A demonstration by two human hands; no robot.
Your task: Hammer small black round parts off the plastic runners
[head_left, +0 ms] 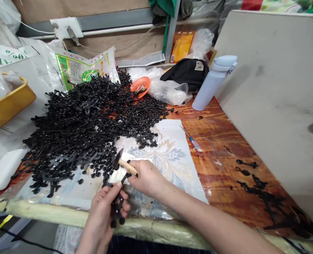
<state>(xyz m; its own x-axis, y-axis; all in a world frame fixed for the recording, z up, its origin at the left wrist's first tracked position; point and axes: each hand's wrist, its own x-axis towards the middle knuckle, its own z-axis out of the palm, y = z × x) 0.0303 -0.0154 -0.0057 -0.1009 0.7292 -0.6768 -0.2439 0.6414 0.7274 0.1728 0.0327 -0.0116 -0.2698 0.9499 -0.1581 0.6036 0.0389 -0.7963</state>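
Near the table's front edge, my left hand (106, 203) is closed on a black jointed part (118, 208) with round ends that hang below the fingers. Just above and to its right, my right hand (145, 176) grips the wooden handle of a small hammer (124, 165), whose dark head points up and left. The fingertips of my right hand are at the upper end of the black part. Beneath the hammer lies a whitish pad (118, 175). A large heap of similar black parts (84, 116) spreads over the table's left and middle.
A patterned sheet (177, 158) covers part of the wooden table (217, 158). A screwdriver-like tool (194, 143), a pale blue bottle (211, 84), an orange bowl (140, 86) and a black bag (188, 74) stand or lie around. More black parts (262, 190) lie at right. A grey panel (278, 70) rises there.
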